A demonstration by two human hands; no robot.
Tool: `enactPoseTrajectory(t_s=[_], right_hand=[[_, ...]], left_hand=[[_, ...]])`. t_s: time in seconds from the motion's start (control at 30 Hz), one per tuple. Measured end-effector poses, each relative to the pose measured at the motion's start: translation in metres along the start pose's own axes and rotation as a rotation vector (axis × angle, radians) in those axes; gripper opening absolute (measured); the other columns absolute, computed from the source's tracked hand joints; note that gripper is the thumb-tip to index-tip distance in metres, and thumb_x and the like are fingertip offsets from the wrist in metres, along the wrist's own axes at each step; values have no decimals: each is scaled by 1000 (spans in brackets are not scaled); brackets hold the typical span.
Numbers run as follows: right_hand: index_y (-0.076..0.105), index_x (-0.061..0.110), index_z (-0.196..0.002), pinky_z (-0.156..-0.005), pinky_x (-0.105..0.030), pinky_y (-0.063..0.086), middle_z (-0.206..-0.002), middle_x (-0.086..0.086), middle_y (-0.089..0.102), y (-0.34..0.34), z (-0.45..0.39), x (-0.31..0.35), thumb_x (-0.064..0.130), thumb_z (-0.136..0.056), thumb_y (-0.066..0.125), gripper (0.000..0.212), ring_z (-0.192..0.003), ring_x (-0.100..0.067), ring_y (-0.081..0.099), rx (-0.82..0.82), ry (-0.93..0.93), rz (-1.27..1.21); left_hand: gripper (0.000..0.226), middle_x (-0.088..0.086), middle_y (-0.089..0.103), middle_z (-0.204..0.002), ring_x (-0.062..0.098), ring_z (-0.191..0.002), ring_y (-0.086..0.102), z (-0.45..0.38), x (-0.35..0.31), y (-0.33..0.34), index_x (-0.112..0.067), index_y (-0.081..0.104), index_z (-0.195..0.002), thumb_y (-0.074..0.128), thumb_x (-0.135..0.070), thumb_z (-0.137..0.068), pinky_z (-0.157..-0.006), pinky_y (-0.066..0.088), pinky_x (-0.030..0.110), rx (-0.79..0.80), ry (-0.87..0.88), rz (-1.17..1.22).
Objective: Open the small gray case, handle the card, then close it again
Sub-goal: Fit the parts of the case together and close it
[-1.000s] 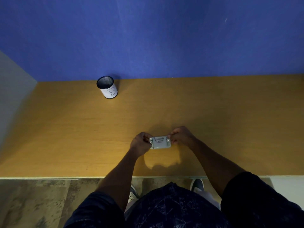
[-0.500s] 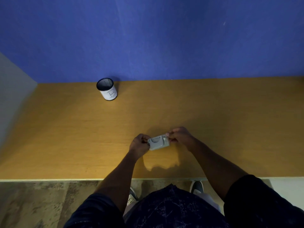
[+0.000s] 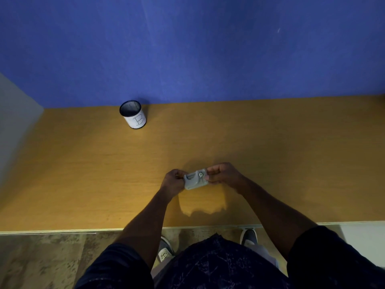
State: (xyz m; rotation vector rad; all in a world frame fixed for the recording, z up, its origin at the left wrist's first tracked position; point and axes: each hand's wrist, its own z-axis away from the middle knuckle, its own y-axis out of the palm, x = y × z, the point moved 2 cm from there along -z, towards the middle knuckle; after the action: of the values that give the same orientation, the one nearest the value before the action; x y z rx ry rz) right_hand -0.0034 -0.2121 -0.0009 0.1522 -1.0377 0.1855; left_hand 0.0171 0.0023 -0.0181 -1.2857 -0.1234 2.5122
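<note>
The small gray case [image 3: 194,180] is held a little above the wooden table [image 3: 83,174], tilted with its right end higher. My left hand [image 3: 174,182] grips its left end. My right hand [image 3: 223,175] pinches its right end, fingers near a small metal fitting on top. A raised gray flap stands up on the case's upper side. No card shows; whether the case is open I cannot tell.
A black mesh cup [image 3: 133,117] with a white label marked "B" stands at the back left by the blue wall [image 3: 187,49]. The table's near edge [image 3: 62,230] runs just before my body, with my shoes and the floor below.
The case has tilted from level to right end up, and my right fingers have shifted onto its top right corner. Both hands stay in the same spot.
</note>
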Motion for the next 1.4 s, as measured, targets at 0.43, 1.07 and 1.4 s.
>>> enactPoseTrajectory(t_s=[0.43, 1.07, 1.4], right_hand=[[72, 3, -108, -67, -22, 60, -98, -13, 67, -18, 2, 15, -1, -92, 62, 19, -82, -19, 66, -160, -21, -323], [62, 17, -119, -65, -30, 53, -111, -10, 67, -4, 1, 22, 4, -83, 55, 39, -87, -21, 67, -181, -20, -17], [59, 18, -97, -70, -24, 46, -92, 1, 60, 12, -6, 26, 25, -97, 61, 7, -81, -9, 57, -217, -323, 273]], left_hand=[[21, 9, 63, -83, 23, -69, 58, 14, -12, -4, -7, 66, -103, 55, 8, -93, -58, 58, 29, 212, -143, 621], [49, 0, 72, -111, 8, -97, 69, 17, -49, 11, -15, 68, -116, 79, 9, -75, -77, 60, 25, 158, 273, 367], [58, 17, 68, -128, 28, -117, 66, 23, -53, 8, -1, 61, -129, 79, 10, -75, -94, 58, 39, 249, 307, 319]])
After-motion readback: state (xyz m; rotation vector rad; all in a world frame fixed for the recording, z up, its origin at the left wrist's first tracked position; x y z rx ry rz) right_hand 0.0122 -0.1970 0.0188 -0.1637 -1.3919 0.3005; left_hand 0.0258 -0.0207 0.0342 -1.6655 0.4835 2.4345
